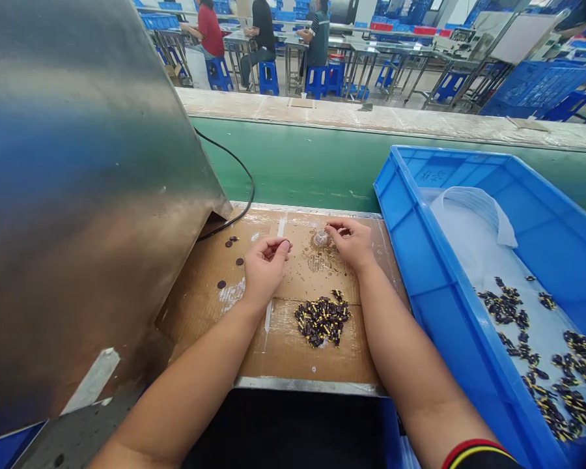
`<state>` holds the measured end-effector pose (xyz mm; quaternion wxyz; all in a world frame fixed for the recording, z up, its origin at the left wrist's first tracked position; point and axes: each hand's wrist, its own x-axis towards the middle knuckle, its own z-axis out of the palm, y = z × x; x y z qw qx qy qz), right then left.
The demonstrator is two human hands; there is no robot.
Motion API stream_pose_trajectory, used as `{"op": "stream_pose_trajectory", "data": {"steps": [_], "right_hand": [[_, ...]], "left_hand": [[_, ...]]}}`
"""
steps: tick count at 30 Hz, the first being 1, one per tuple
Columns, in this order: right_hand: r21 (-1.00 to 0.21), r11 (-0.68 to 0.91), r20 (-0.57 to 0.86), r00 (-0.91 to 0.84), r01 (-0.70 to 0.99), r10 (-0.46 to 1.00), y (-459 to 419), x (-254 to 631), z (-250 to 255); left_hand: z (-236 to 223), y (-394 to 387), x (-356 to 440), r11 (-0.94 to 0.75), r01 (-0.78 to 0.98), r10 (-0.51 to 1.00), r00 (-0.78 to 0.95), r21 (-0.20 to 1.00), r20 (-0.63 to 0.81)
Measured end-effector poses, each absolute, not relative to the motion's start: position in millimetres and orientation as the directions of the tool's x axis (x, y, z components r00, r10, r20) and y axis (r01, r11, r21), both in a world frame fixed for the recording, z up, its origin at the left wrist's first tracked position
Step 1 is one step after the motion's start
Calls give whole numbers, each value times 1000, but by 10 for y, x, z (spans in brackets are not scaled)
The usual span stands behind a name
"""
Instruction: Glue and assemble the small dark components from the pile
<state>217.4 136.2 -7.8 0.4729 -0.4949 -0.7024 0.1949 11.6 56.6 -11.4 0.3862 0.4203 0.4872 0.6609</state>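
My left hand is closed in a pinch, with the dark edge of a small disc showing at the fingertips. To its right, my right hand is pinched just over a small clear dish. What those fingers hold, if anything, is too small to make out. Nearer to me lies a pile of small black and yellow parts on the cardboard-covered bench. Several loose dark discs are scattered left of my left hand.
A large metal housing rises on the left, with a black cable beside it. On the right stands a blue crate holding more black and yellow parts. Behind the bench runs a green panel; people sit at tables beyond.
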Motion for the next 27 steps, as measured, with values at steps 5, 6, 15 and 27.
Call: {"op": "stream_pose_trajectory", "data": {"steps": [5,6,15,27], "right_hand": [[-720,440,470,-90,537,878,1331,2153,-65],[-713,441,472,-92,544,877,1326,2150,-65],[-613,478,539,-109,629,835,1320,2229,-25],[-985,121,135,-116,-120,984,540,1800,329]], "left_hand": [[-124,507,87,-240,-164,924,-340,957,173],[-108,505,95,-242,-179,926,-336,954,171],[-34,510,131,-125,-437,950,-312,891,-19],[44,458,213,8,-575,972,-189,818,-142]]}}
